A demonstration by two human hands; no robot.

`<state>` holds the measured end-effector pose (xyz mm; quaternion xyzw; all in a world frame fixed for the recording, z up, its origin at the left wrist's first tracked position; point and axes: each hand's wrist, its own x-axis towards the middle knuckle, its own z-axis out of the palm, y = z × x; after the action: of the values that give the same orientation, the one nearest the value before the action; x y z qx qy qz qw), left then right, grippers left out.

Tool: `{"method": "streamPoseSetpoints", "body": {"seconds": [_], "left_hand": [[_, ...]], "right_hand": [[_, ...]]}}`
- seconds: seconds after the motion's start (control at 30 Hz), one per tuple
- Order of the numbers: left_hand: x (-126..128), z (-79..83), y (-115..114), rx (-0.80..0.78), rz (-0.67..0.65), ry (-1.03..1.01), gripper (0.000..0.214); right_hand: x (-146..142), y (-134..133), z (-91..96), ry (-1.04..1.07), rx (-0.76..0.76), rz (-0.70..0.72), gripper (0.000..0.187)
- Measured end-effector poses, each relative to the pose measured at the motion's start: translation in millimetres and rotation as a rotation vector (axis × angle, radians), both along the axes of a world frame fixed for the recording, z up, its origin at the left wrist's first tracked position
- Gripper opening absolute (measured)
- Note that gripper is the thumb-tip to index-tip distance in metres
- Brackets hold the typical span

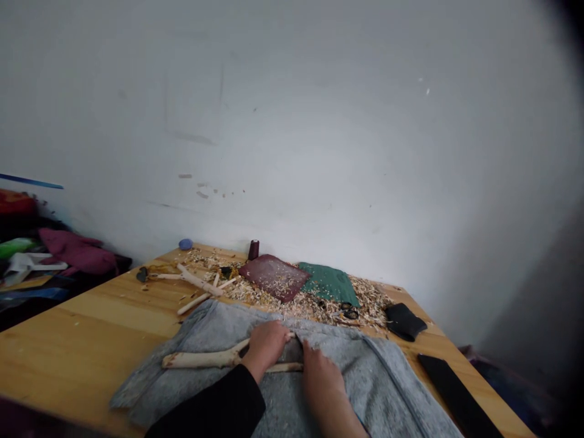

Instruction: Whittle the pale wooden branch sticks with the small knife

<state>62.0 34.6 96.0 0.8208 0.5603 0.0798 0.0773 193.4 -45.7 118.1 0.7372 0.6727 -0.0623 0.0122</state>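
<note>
Head view, forked stick: the peeled forked stick [201,360] lies on the grey cloth [214,328], at the near part of the wooden table [91,328].
Long axis: roughly left to right, thick stem end out to the left, two prongs reaching right, one far, one near.
Left hand [269,344]: curled over the far prong, just right of the fork, and seems to grip it; the stem runs off to its left.
Right hand [323,377]: fingers bent, at the right ends of the prongs; whether they pinch anything, I cannot tell.
Dark piece: a small dark piece [293,351] shows between the prongs, between the two hands; how it is fixed is unclear.
Nearer hand: the right is nearer the prong ends, the left nearer the fork and stem.
Beyond the cloth: wood shavings [371,298], a maroon sheet [274,277] and, to its right, a green sheet [328,283].
</note>
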Motion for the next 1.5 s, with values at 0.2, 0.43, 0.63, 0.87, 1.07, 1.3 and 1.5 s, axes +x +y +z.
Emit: {"method": "streamPoseSetpoints", "body": {"seconds": [0.2,0.43,0.63,0.87,1.07,1.3,1.5], "left_hand": [[0.0,-3.9,0.5,0.006,-0.05,0.011,0.034],[-1.3,-5.5,-1.8,0.048,-0.043,-0.009,0.032],[-1.5,-3.2,-4.6,0.061,-0.053,-0.031,0.025],[-1.5,0.3,-10.7,0.097,-0.071,-0.049,0.026],[-1.7,3.0,-13.1,0.108,-0.076,-0.055,0.026],[-2.1,3.0,-13.8,0.11,-0.077,-0.047,0.028],[-2.1,0.7,-11.9,0.102,-0.083,-0.043,0.027]], "right_hand": [[-15.5,14.7,-5.1,0.002,0.024,-0.061,0.055],[18.9,19.9,-7.3,0.127,0.016,0.02,0.055],[44.3,15.4,-14.7,0.202,0.018,0.05,0.062],[46.3,9.7,-21.6,0.252,0.04,0.069,0.064],[45.0,4.1,-17.6,0.234,0.033,0.056,0.066],[41.0,2.1,-13.0,0.18,0.02,0.051,0.068],[36.8,0.8,-8.4,0.136,0.0,0.038,0.067]]}}
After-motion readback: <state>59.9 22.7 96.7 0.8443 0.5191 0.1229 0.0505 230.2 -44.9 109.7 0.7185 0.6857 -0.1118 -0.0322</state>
